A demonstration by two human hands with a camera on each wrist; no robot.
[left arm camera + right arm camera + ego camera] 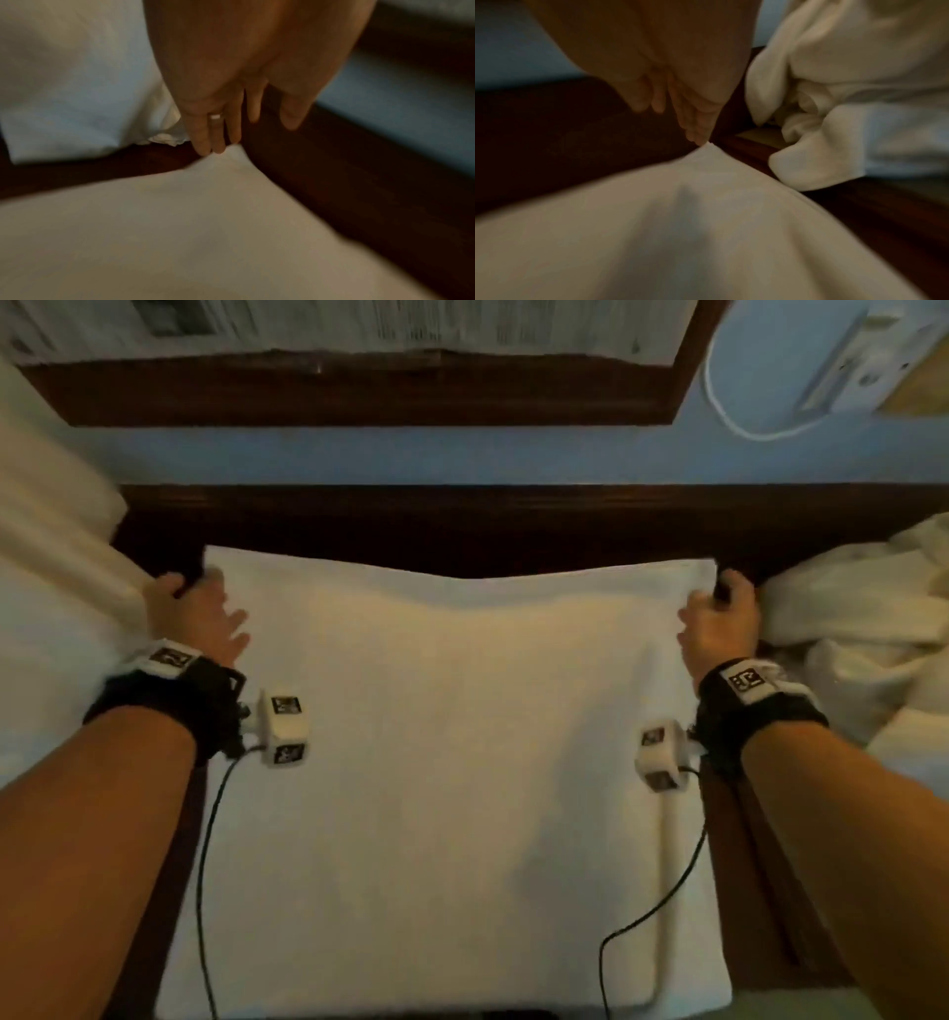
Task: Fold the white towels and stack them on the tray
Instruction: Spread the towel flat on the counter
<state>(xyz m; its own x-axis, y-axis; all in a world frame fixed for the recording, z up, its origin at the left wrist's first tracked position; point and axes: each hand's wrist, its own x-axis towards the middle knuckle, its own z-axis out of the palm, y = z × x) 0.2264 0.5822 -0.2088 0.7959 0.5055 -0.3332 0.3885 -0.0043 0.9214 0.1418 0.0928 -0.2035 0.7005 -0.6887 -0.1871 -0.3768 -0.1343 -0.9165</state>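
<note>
A white towel (pixel 452 737) lies spread flat on the dark wooden table (pixel 462 526), and its far edge sags slightly between its two far corners. My left hand (pixel 190 613) is at the far left corner. In the left wrist view its fingers (pixel 216 138) are straight, their tips touch the towel (pixel 180 223) at that corner, and the thumb stands apart. My right hand (pixel 719 618) is at the far right corner. There too the straight fingertips (pixel 698 136) meet the peaked corner of the towel (pixel 680 223). No tray is plainly in view.
A crumpled heap of white towels (pixel 862 634) (pixel 847 101) lies close to the right of my right hand. White folded cloth (pixel 51 608) (pixel 77 81) fills the left side. A blue wall (pixel 462 454) rises behind the table. Wrist-camera cables (pixel 205 865) trail over the towel.
</note>
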